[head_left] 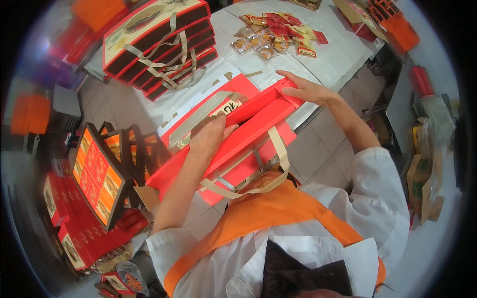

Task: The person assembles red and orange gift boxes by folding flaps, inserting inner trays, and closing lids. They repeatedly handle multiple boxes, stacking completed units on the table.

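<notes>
A red cardboard gift box (248, 125) with beige ribbon handles (282, 154) is tilted in front of my body, its long open side facing up. My left hand (206, 136) rests over its left part, thumb spread along the inner edge and fingers curled at the wall, their tips partly hidden. At the right end my right hand (309, 92) grips the corner, with the thumb on the inner side and the fingers over the outside. Beyond my left hand lies a pale printed label (229, 108) on the box's red surface.
Several lidded gift boxes (154, 25) with ribbon handles are stacked at the far left of the white-covered table (223, 37). A pile of small wrapped packets (278, 32) lies farther back. Dark-framed orange trays (99, 174) and red boxes (99, 233) stand at left; cardboard (425, 174) is at right.
</notes>
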`<act>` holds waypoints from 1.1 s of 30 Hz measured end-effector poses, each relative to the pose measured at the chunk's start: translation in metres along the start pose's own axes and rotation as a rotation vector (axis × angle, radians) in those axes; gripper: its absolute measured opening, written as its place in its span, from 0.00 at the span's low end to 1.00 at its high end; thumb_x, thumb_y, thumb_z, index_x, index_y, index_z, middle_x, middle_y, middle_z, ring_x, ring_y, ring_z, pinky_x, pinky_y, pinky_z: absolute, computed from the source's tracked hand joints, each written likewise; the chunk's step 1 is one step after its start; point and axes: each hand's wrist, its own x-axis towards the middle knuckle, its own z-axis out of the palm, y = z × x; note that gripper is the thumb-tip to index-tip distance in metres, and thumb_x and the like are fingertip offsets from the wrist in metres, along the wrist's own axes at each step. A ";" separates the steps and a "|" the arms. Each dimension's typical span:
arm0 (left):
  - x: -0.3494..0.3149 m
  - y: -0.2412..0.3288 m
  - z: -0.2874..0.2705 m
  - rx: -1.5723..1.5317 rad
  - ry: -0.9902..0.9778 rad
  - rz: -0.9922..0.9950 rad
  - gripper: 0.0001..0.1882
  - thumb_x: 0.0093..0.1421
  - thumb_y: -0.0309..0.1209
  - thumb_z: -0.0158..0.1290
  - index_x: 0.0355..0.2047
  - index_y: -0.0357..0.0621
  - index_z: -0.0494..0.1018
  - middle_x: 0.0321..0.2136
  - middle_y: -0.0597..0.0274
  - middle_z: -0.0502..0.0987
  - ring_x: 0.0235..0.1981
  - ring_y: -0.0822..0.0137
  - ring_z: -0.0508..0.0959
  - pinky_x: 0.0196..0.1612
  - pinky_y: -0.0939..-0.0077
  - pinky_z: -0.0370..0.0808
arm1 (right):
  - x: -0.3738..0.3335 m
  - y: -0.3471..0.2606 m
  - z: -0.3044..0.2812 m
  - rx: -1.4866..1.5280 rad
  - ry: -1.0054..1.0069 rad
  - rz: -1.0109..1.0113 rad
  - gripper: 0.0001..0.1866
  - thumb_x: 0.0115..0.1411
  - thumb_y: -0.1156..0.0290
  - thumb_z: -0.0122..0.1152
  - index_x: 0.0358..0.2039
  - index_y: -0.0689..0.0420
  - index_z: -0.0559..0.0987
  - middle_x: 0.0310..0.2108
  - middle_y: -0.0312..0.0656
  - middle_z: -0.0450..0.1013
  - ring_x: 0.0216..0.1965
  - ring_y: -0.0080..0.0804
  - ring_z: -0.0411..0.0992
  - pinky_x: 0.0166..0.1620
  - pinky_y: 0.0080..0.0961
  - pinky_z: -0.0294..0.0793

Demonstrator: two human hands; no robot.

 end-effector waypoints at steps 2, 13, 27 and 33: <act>-0.001 0.004 -0.005 -0.061 -0.009 0.013 0.21 0.55 0.46 0.55 0.28 0.37 0.69 0.24 0.49 0.75 0.29 0.51 0.76 0.31 0.61 0.72 | 0.001 -0.006 -0.007 -0.089 -0.008 -0.012 0.36 0.60 0.61 0.53 0.64 0.60 0.50 0.56 0.52 0.61 0.55 0.37 0.62 0.56 0.29 0.63; -0.005 0.022 -0.019 -0.202 -0.091 -0.080 0.18 0.63 0.42 0.45 0.39 0.38 0.69 0.33 0.47 0.75 0.38 0.48 0.75 0.38 0.57 0.71 | 0.025 -0.014 0.001 -0.789 0.097 0.221 0.20 0.58 0.69 0.50 0.48 0.65 0.62 0.38 0.61 0.72 0.44 0.56 0.70 0.46 0.41 0.68; -0.004 0.015 0.003 -0.100 0.013 -0.030 0.13 0.62 0.38 0.47 0.34 0.39 0.69 0.27 0.48 0.76 0.32 0.47 0.76 0.33 0.55 0.73 | 0.034 -0.015 0.004 -0.707 0.108 0.255 0.25 0.57 0.61 0.55 0.52 0.60 0.65 0.43 0.55 0.70 0.47 0.46 0.70 0.45 0.38 0.71; -0.003 0.014 0.001 -0.143 0.059 -0.049 0.13 0.62 0.38 0.48 0.32 0.39 0.69 0.27 0.48 0.76 0.31 0.48 0.76 0.32 0.55 0.72 | -0.005 -0.033 -0.010 0.189 -0.078 0.749 0.32 0.55 0.67 0.61 0.58 0.59 0.60 0.56 0.53 0.62 0.54 0.45 0.66 0.45 0.40 0.77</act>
